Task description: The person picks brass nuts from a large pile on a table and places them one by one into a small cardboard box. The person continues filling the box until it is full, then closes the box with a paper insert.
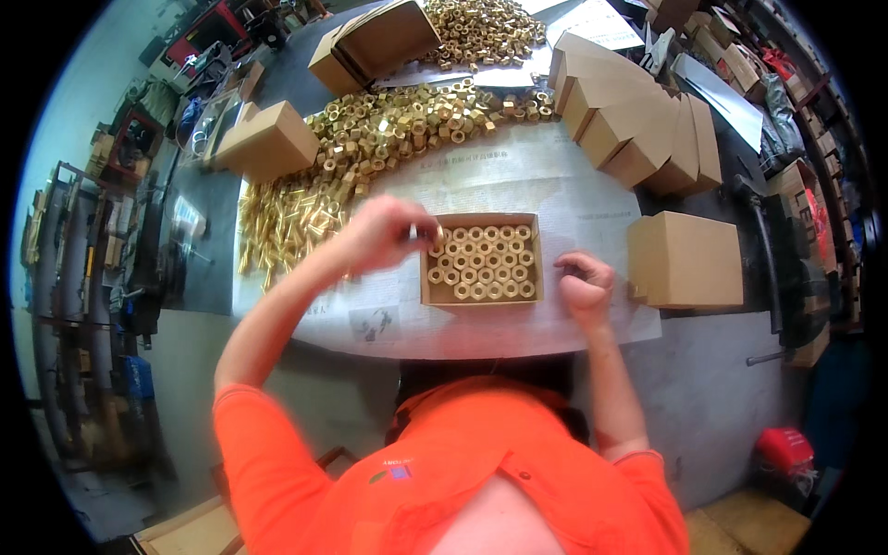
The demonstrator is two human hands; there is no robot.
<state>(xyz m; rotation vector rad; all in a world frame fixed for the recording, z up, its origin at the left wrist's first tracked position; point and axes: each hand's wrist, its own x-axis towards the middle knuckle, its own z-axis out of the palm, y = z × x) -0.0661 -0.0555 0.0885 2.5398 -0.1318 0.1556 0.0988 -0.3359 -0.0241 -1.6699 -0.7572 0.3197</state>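
A small open cardboard box lies on the paper-covered table in front of me, filled with neat rows of brass nuts. My left hand is at the box's upper left corner, its fingertips pinching a brass nut over the top row. My right hand rests just right of the box, fingers curled; what it may hold is hidden. Behind the box lies a big loose heap of brass nuts, and a pile of longer brass parts sits to the left.
A closed carton stands right of the box. A row of folded cartons lines the back right, another carton the back left, an open one at the far edge. Shelves and clutter surround the table.
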